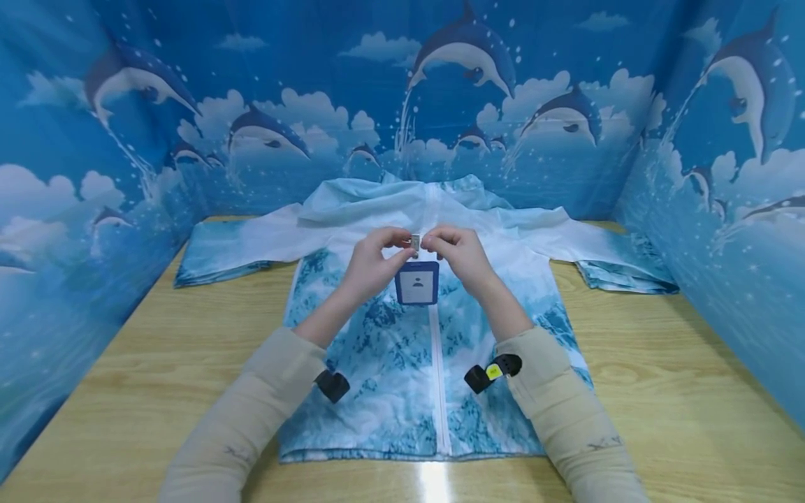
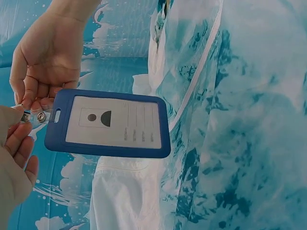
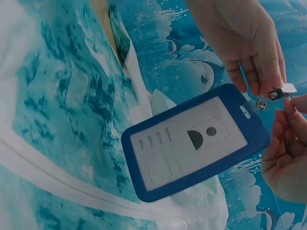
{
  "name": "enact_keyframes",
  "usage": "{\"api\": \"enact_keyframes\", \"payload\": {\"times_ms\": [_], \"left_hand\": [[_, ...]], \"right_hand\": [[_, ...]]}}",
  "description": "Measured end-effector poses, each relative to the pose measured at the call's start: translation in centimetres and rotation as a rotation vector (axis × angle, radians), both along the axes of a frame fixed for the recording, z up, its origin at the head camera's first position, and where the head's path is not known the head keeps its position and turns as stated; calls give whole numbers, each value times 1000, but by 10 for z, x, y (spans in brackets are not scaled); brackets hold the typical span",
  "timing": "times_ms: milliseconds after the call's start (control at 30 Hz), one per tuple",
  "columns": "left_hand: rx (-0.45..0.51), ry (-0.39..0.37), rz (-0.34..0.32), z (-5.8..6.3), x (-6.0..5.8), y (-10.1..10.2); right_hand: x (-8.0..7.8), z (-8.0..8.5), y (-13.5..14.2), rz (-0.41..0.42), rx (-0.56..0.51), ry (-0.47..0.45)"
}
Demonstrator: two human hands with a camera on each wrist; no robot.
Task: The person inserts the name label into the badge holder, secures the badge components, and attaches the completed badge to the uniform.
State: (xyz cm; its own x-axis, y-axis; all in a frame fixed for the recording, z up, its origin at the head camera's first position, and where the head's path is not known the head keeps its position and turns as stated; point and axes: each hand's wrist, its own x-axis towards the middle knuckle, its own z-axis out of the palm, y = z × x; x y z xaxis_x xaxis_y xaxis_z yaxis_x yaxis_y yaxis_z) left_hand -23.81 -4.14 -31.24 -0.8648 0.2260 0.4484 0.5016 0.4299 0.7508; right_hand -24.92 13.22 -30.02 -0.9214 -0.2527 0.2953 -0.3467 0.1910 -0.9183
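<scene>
A blue-framed badge holder (image 1: 417, 283) hangs above a spread-out jacket (image 1: 377, 349), its white card facing the wrist cameras. The small metal clip (image 3: 277, 94) joins it through a clear strap with a snap (image 2: 41, 116). My left hand (image 1: 374, 262) pinches the clip between thumb and forefinger. On the other side, my right hand (image 1: 462, 255) has thumb and forefinger tips together at the clip's edge, seeming to pinch a thin metal part of it. Fingers partly hide the clip in both wrist views.
The blue and white zip jacket lies on a wooden table (image 1: 189, 363), sleeves spread to both sides and zip (image 1: 438, 377) down the middle. Dolphin-printed curtains (image 1: 352, 70) enclose the back and sides. Black wrist devices (image 1: 332, 385) sit on both cuffs.
</scene>
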Motion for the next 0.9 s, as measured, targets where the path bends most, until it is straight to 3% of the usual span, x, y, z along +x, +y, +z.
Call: {"api": "enact_keyframes", "payload": {"times_ms": [367, 567, 800, 900], "left_hand": [[2, 15, -21, -2, 0, -1], [-31, 15, -30, -1, -1, -5], [-58, -66, -66, 2, -3, -13], [-61, -67, -65, 4, -3, -14]], "right_hand": [[2, 2, -6, -68, -22, -190], [3, 5, -5, -53, -27, -270], [4, 8, -3, -8, 60, -297], [5, 8, -2, 9, 90, -287]]}}
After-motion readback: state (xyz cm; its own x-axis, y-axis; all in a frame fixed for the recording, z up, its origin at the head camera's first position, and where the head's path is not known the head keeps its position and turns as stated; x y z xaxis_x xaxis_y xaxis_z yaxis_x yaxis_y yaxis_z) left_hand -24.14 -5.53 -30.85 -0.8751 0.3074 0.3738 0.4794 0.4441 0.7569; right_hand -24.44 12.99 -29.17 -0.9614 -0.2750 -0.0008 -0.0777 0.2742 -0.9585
